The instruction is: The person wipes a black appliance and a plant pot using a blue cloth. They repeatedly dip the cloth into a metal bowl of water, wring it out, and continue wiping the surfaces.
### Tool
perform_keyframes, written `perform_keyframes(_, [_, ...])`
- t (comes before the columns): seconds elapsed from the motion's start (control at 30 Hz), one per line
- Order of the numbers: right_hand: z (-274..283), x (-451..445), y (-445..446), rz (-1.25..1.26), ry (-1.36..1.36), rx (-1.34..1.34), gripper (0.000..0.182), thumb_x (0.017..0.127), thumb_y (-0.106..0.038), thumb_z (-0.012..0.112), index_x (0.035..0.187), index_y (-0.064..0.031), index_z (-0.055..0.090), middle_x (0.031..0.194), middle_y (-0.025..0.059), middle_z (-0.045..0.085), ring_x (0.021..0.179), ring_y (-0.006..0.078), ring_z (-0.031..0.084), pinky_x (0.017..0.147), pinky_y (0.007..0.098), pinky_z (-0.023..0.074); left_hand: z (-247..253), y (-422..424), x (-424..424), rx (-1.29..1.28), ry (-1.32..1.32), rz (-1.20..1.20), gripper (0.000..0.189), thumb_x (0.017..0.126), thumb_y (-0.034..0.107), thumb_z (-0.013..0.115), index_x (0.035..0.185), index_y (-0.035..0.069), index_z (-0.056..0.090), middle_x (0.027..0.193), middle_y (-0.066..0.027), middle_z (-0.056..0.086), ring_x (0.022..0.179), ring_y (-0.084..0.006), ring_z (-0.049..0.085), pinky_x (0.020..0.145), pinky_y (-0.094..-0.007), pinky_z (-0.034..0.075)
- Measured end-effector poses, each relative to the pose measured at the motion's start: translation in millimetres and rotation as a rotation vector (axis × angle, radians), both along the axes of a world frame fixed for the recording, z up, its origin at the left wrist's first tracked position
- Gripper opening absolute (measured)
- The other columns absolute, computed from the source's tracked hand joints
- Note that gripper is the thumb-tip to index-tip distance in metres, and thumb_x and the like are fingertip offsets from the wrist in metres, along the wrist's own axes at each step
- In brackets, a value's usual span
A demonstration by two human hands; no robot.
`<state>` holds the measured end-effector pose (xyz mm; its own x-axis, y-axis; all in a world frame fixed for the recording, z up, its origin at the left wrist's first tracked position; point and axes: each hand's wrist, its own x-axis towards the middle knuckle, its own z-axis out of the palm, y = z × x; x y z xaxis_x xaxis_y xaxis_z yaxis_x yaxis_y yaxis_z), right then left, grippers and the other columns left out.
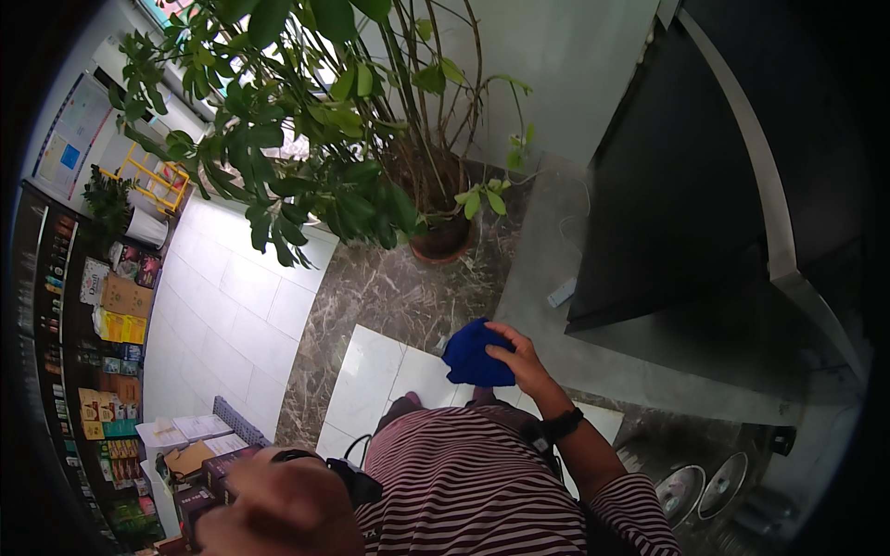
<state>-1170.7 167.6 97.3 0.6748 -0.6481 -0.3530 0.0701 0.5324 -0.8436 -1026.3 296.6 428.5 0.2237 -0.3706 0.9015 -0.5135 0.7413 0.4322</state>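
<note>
My right hand [521, 354] pinches a folded blue cloth [478, 356] between thumb and fingers, out in front of my striped shirt. The cloth hangs above white floor tiles and a dark marbled floor border. A black band circles the right wrist. Close to the camera at the lower left, my left hand [285, 497] is large and blurred. Its fingers cannot be made out clearly, nor whether it holds anything. Beyond the cloth stands a tall leafy plant in a round brown pot [443, 240].
At right, a large dark panel [667, 208] with a metal edge rises over a grey ledge, where a white power strip [562, 292] lies. Round metal-rimmed objects [681, 493] rest at lower right. Shelves of packaged goods [111, 410] and stacked boxes [191, 445] line the left.
</note>
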Motion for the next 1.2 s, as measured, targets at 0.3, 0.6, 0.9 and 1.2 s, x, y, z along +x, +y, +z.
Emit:
perform_keyframes(0.3, [-11, -43, 5, -0.234, 0.07, 0.084, 0.045, 0.082, -0.005, 0.061, 0.125, -0.0046, 0.05, 0.115, 0.0069, 0.056, 0.103, 0.0162, 0.054, 0.088, 0.0293, 0.0452, 32, 3, 9, -0.134, -0.17, -0.028, 0.059, 0.076, -0.005, 0.054, 0.128, 0.021, 0.048, 0.122, -0.0035, 0.053, 0.113, -0.021, 0.046, 0.093, -0.0417, 0.034])
perform_keyframes(0.6, [-51, -87, 9, -0.429, 0.096, 0.252, 0.046, 0.079, -0.004, 0.062, 0.124, -0.005, 0.051, 0.114, 0.01, 0.056, 0.101, 0.0195, 0.055, 0.088, 0.031, 0.0457, 19, 3, 15, 0.019, -0.089, -0.125, 0.054, 0.076, -0.002, 0.056, 0.125, 0.02, 0.049, 0.119, -0.0033, 0.053, 0.112, -0.0207, 0.047, 0.093, -0.0413, 0.034])
perform_keyframes(0.9, [-159, -168, 52, -0.487, 0.559, 0.164, 0.05, 0.075, -0.006, 0.065, 0.123, -0.0054, 0.053, 0.105, 0.0131, 0.06, 0.091, 0.0205, 0.059, 0.079, 0.031, 0.0484, 12, -6, 12, 0.087, -0.069, -0.18, 0.049, 0.076, 0.001, 0.057, 0.121, 0.019, 0.05, 0.116, -0.0032, 0.052, 0.11, -0.0203, 0.047, 0.093, -0.0409, 0.034])
perform_keyframes(1.2, [-239, -258, 123, -0.542, 0.873, 0.258, 0.051, 0.063, -0.008, 0.071, 0.112, -0.0035, 0.06, 0.095, 0.0145, 0.063, 0.08, 0.0215, 0.062, 0.07, 0.0332, 0.0513, 7, -13, 10, 0.116, -0.049, -0.206, 0.044, 0.077, 0.004, 0.059, 0.118, 0.017, 0.051, 0.113, -0.0031, 0.052, 0.109, -0.02, 0.048, 0.093, -0.0404, 0.034])
